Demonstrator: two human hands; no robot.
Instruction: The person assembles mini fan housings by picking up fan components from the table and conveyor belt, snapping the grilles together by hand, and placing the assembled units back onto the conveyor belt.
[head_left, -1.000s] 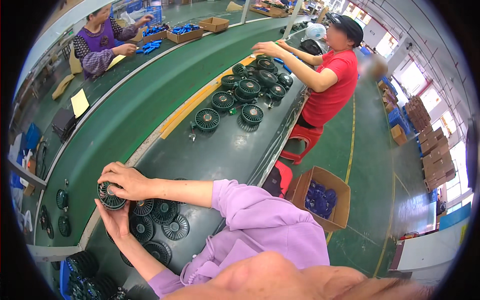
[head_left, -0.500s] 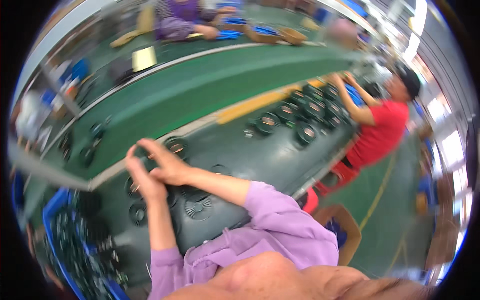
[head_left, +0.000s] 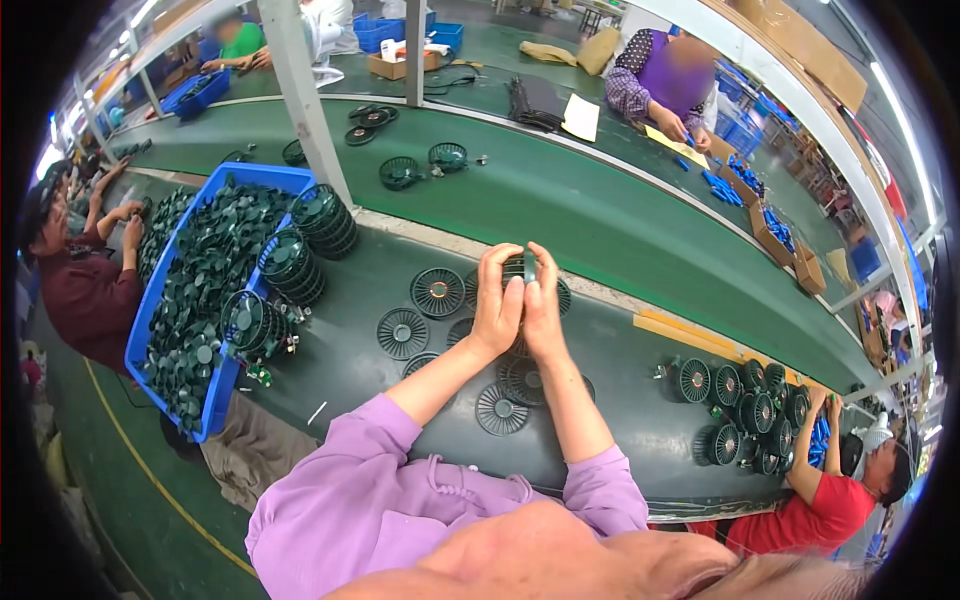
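Held on edge between my two palms is a dark green slatted fan housing (head_left: 514, 268); most of it is hidden by the fingers. My left hand (head_left: 494, 305) is wrapped round its left side. Against the other side presses my right hand (head_left: 541, 308), with its fingertips curled over the top. Under and around the hands, several round dark green fan grilles lie on the dark table, among them a grille with a copper-coloured centre (head_left: 438, 291), a flat spoked grille (head_left: 402, 333) and another grille (head_left: 502, 408) nearer me.
To the left, a blue bin (head_left: 133, 335) holds many small dark green parts, beside stacks of fan housings (head_left: 290, 268). Beyond the table runs a green conveyor belt (head_left: 600, 215) carrying a few fans. More fan units (head_left: 755, 410) stand at right near a person in red (head_left: 815, 515).
My view has swung to the left, bringing the blue bin and stacked housings fully into sight. Both hands stay pressed together round the housing, which now shows more clearly.
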